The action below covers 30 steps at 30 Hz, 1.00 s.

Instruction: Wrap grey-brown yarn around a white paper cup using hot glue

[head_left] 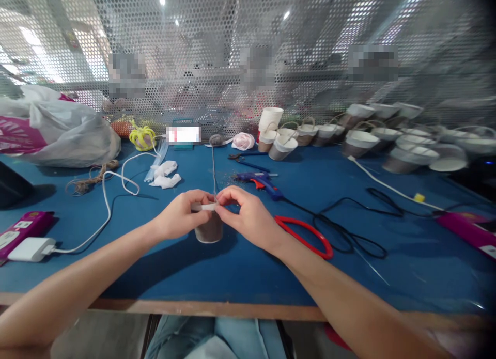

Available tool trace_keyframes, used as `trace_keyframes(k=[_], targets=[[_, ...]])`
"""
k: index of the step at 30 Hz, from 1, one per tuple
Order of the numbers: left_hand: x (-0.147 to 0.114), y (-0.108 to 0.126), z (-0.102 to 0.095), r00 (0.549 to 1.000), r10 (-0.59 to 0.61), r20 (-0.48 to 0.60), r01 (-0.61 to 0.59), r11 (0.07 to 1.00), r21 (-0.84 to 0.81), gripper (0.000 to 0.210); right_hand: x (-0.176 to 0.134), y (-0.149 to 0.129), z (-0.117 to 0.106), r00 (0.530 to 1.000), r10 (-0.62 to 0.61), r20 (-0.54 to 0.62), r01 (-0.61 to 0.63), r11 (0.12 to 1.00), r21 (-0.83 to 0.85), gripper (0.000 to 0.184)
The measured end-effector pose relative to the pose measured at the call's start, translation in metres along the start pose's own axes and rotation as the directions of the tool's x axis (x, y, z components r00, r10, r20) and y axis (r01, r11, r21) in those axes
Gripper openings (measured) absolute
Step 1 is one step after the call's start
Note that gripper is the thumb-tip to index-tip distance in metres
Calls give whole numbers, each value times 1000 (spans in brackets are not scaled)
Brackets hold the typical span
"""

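Observation:
A small paper cup (209, 230) with a grey-brown wrapped side and a white rim is at the middle of the table's near half. My left hand (180, 212) grips the cup's rim from the left, fingers closed. At the rim's right side my right hand (242, 212) pinches the end of a grey yarn strand (214, 168), thumb and forefinger together. That strand runs back to a grey yarn ball (216, 140) at the far side. The fingertips hide the spot where yarn and rim meet.
A blue glue gun (267, 186), pliers (248, 160) and red-handled scissors (304, 237) lie to the right. Several wrapped cups with handles (282, 144) stand at the back right. White cables (106, 204), a power strip (23, 230) and a plastic bag (70, 126) are left.

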State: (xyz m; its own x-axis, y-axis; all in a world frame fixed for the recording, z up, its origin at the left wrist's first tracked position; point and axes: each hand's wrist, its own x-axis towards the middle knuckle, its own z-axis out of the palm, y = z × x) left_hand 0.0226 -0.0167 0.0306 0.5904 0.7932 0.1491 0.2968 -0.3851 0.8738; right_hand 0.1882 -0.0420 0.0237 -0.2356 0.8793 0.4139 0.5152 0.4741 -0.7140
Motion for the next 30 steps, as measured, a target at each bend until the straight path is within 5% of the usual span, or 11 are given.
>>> trace_keyframes(k=[3, 6, 8, 10, 15, 22, 27, 30], targets=[[1, -2, -1, 999, -46, 4, 46, 994, -96, 10, 8, 0, -15, 998, 54, -22, -53, 998, 24, 10], [2, -7, 0, 999, -49, 2, 48, 976, -214, 9, 22, 6, -40, 982, 156, -103, -170, 974, -147, 17], [1, -12, 1, 999, -40, -7, 36, 958, -284, 10, 32, 18, -58, 956, 239, -169, -285, 892, -350, 18], [0, -19, 2, 998, -46, -37, 31, 945, -325, 13, 40, 37, -71, 901, 376, -216, -427, 682, -594, 18], [-4, -29, 3, 996, -61, -68, 36, 946, -323, 19, 46, 86, -75, 809, 574, -125, -494, 549, -675, 15], [-8, -29, -1, 995, -75, -65, 51, 948, -313, 22, 50, 96, -66, 778, 609, -151, -580, 605, -546, 27], [-7, -32, 0, 991, -93, -92, 51, 923, -382, 21, 36, 66, -67, 817, 540, -202, -577, 754, -314, 33], [-6, -33, 1, 987, -85, -138, 23, 916, -401, 22, 20, 42, -64, 852, 513, -103, -523, 839, -152, 18]])
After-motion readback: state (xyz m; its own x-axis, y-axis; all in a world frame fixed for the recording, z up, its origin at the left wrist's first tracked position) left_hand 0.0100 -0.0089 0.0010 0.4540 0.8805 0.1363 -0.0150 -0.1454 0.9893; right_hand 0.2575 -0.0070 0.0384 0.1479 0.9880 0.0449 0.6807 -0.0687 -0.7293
